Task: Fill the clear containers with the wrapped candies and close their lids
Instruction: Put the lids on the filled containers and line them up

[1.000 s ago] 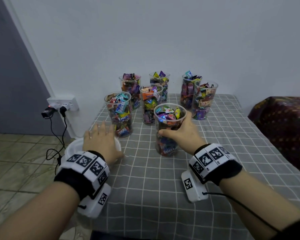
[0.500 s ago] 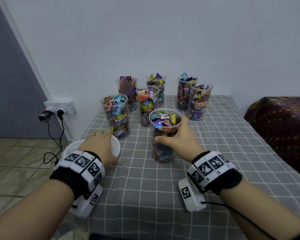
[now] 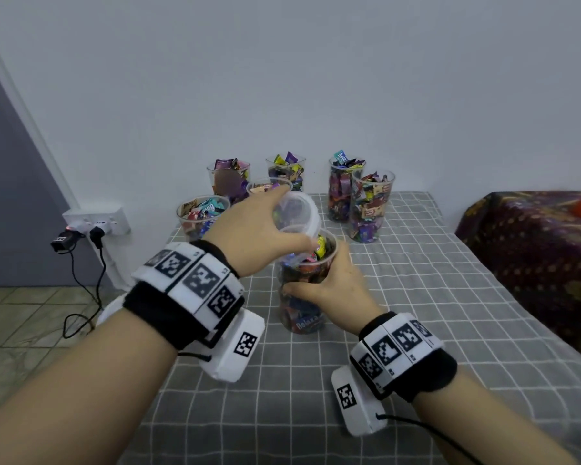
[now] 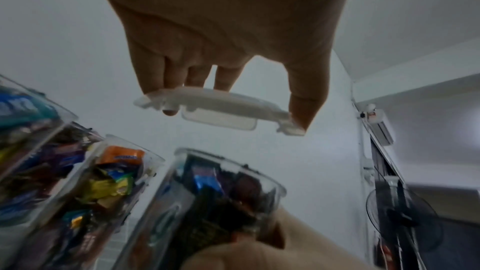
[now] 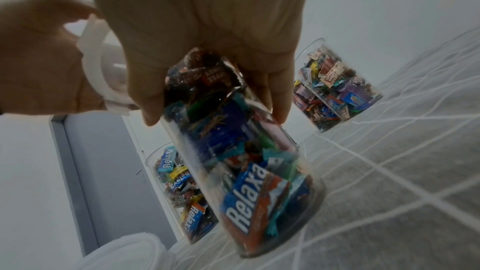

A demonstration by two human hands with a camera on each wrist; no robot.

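Lid and near container are thin clear plastic, light but easily squashed and slick, so you should judge your grip gently. Your left hand pinches the lid by its rim, tilted just above the open mouth heaped with wrapped candies. Your right hand wraps the container's upper wall on the checked cloth; hold there, below the rim, while pressing evenly.
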